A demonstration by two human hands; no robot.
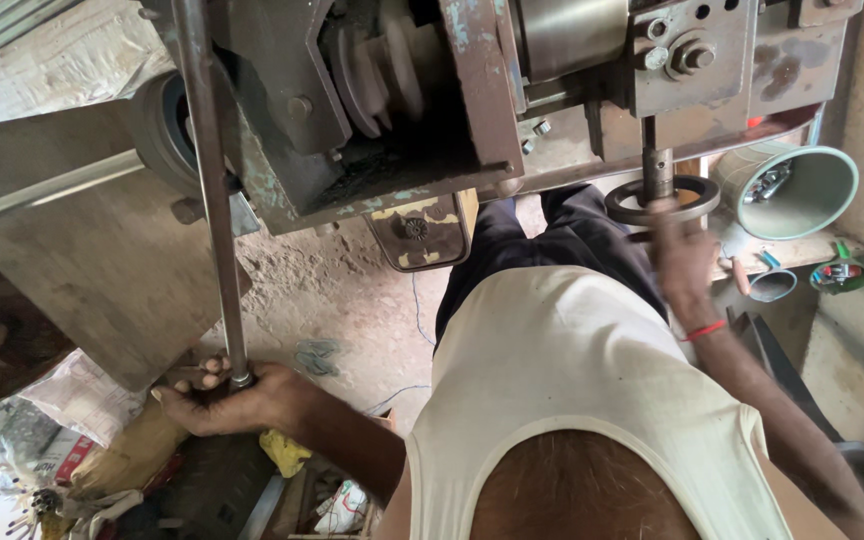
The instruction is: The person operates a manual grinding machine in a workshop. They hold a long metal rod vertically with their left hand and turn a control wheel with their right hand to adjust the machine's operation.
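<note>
My left hand is closed around the lower end of a long grey metal rod that runs up past the machine's left side. With a red thread at its wrist, my right hand grips the dark round handwheel on a vertical shaft under the machine. The machine is a worn steel frame with flaking blue-green paint, a stepped pulley and a shiny cylinder. My white vest and dark trousers fill the lower middle of the view.
A teal pipe section lies on a shelf at right, with a smaller pipe piece and a small green item near it. Bags, a yellow rag and scrap lie at lower left. Dusty concrete floor shows below the machine.
</note>
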